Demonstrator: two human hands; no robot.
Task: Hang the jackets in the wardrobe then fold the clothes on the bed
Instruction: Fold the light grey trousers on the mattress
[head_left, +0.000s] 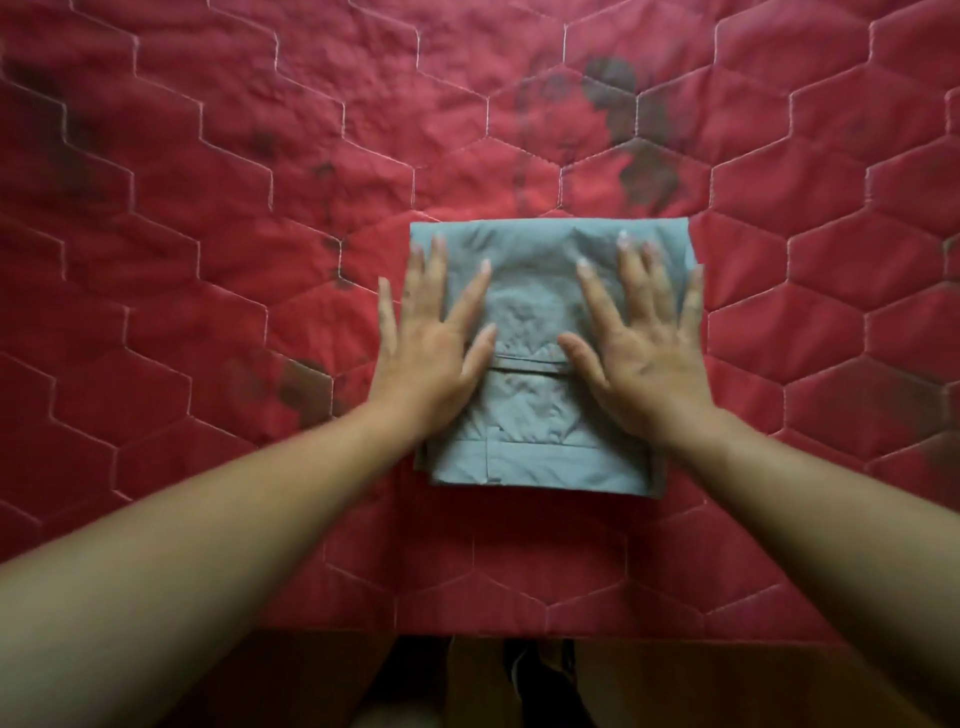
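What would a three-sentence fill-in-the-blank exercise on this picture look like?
1. The grey garment lies ____ into a rectangle.
2. The left hand and right hand both rest on it, palms facing ____.
3. The quilt under it is ____ in colour.

Missing words: folded; down; red.

Home bedroom, red quilted bedspread, folded garment
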